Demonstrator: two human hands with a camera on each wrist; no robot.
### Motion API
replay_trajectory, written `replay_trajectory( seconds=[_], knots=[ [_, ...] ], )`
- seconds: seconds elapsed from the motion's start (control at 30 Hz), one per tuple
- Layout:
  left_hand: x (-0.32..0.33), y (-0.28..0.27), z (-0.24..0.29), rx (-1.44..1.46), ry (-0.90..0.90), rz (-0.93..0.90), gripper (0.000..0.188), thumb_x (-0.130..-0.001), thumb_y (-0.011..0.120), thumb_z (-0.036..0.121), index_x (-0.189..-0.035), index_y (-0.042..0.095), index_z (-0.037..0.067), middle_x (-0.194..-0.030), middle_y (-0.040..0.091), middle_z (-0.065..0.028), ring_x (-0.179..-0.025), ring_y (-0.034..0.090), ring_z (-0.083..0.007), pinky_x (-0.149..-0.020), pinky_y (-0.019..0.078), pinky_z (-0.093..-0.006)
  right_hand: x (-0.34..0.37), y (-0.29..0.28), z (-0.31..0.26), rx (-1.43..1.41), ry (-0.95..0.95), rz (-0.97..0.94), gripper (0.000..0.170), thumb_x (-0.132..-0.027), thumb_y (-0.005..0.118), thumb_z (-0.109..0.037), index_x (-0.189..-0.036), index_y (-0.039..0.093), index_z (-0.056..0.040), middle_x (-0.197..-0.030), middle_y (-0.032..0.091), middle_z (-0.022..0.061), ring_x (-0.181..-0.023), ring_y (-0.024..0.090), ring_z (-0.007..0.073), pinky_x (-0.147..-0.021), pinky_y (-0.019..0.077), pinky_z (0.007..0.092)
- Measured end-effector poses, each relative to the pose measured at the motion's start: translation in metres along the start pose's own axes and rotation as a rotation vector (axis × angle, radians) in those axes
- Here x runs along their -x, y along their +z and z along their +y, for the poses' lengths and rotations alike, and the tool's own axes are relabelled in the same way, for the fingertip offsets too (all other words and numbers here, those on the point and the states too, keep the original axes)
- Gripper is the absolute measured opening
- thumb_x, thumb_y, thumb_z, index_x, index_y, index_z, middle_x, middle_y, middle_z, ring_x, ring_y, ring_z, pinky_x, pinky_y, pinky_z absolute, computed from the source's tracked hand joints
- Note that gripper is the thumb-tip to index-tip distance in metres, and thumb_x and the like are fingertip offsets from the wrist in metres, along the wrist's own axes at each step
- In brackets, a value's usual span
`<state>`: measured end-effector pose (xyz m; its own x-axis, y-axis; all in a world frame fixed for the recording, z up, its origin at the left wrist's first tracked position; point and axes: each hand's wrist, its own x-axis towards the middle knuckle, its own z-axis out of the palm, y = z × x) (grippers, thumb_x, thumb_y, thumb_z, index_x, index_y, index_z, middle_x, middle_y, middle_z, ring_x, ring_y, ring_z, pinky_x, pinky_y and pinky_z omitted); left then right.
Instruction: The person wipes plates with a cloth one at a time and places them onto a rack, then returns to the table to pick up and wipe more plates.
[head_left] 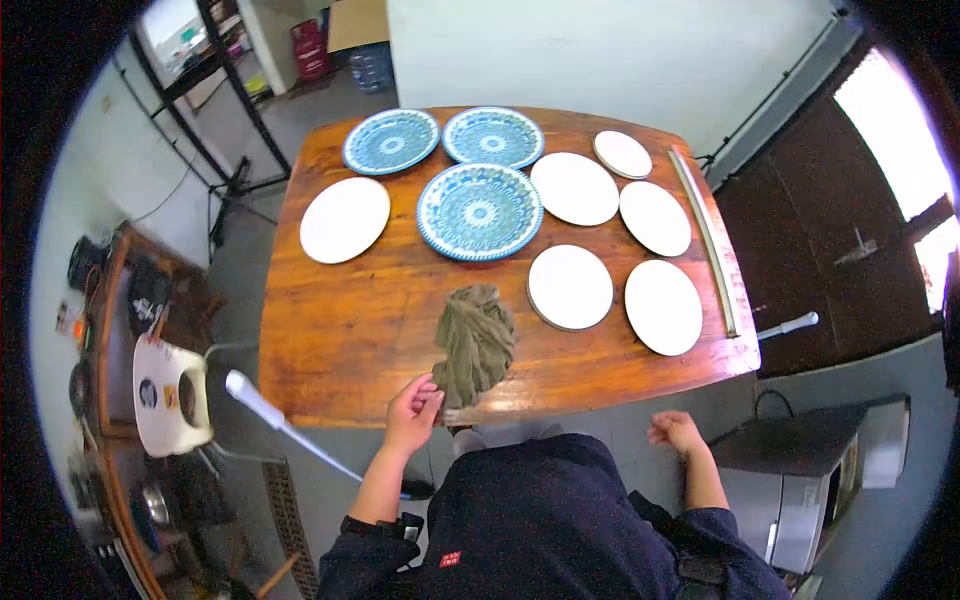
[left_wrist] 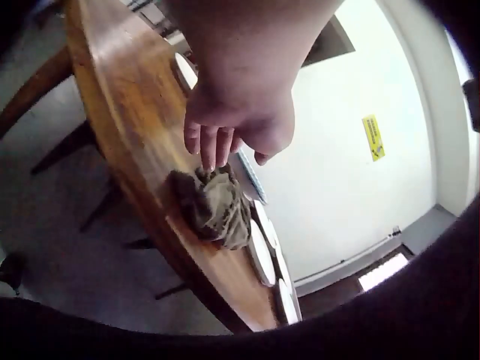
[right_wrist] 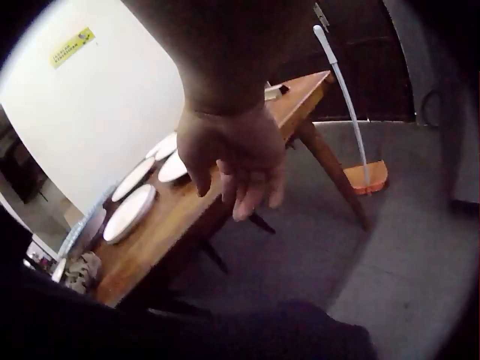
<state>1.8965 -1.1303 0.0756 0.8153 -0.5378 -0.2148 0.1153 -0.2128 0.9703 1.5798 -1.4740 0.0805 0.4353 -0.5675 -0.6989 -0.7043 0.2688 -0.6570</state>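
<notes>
A crumpled olive-brown cloth [head_left: 474, 345] lies at the table's near edge, one end reaching the rim. My left hand [head_left: 412, 412] is at its lower left side, fingertips right by the fabric. In the left wrist view, the fingers of that hand [left_wrist: 229, 131] extend loosely toward the bunched cloth [left_wrist: 217, 208]. My right hand [head_left: 676, 430] hangs off the table's near side with nothing in it, its fingers relaxed in the right wrist view. Beyond the cloth sits a blue patterned plate [head_left: 480, 212], and a white plate [head_left: 570, 287] lies to its right.
Two more blue plates [head_left: 391, 140] and several white plates [head_left: 345, 220] are spread over the wooden table [head_left: 330, 320]. A long pale strip [head_left: 705, 245] runs along its right side. A white chair [head_left: 170, 395] stands left; a long-handled orange dustpan [right_wrist: 367, 178] stands right.
</notes>
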Motion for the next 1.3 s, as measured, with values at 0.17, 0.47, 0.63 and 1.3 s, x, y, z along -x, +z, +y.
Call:
replay_trajectory(
  seconds=[0.17,0.47,0.63,1.3],
  knots=[
    [-0.054,0.013,0.038,-0.208,0.132,-0.147,0.035,-0.074,0.059,0.016,-0.106,0.049,0.005,-0.089,0.057,-0.0058,-0.078,0.054,-0.0120,-0.069,0.0393,-0.0251,-0.030,0.022,-0.094,0.154,-0.419,0.201,0.021,-0.076,0.055,-0.020,-0.078,0.056,0.0005,-0.069,0.057,0.0079,-0.059,0.053,0.0159,-0.057,0.0430,0.0282],
    [-0.059,0.038,0.031,-0.181,0.084,0.004,0.035,-0.075,0.058,0.012,-0.107,0.047,0.004,-0.091,0.056,-0.0072,-0.078,0.053,-0.0120,-0.070,0.0391,-0.0247,-0.147,0.091,-0.212,0.986,-0.768,0.396,0.027,-0.074,0.045,-0.013,-0.098,0.049,-0.0014,-0.092,0.053,0.0148,-0.093,0.050,0.0287,-0.079,0.0401,0.0359],
    [-0.045,0.041,0.041,-0.162,0.139,0.333,0.032,-0.076,0.055,0.008,-0.107,0.048,0.003,-0.091,0.055,-0.0071,-0.078,0.051,-0.0104,-0.070,0.0400,-0.0221,-0.210,0.074,-0.243,1.102,-0.568,0.004,0.027,-0.069,0.046,-0.012,-0.093,0.053,-0.0014,-0.097,0.053,0.0174,-0.093,0.050,0.0297,-0.079,0.0403,0.0365],
    [-0.007,0.082,0.044,-0.236,0.117,0.665,0.030,-0.076,0.055,0.008,-0.104,0.050,0.001,-0.093,0.055,-0.0059,-0.080,0.050,-0.0110,-0.071,0.0393,-0.0229,-0.210,0.040,-0.270,0.528,-0.327,-0.671,0.028,-0.069,0.054,-0.001,-0.097,0.052,0.0023,-0.065,0.054,0.0058,-0.051,0.051,0.0136,-0.043,0.0442,0.0251]
  ],
)
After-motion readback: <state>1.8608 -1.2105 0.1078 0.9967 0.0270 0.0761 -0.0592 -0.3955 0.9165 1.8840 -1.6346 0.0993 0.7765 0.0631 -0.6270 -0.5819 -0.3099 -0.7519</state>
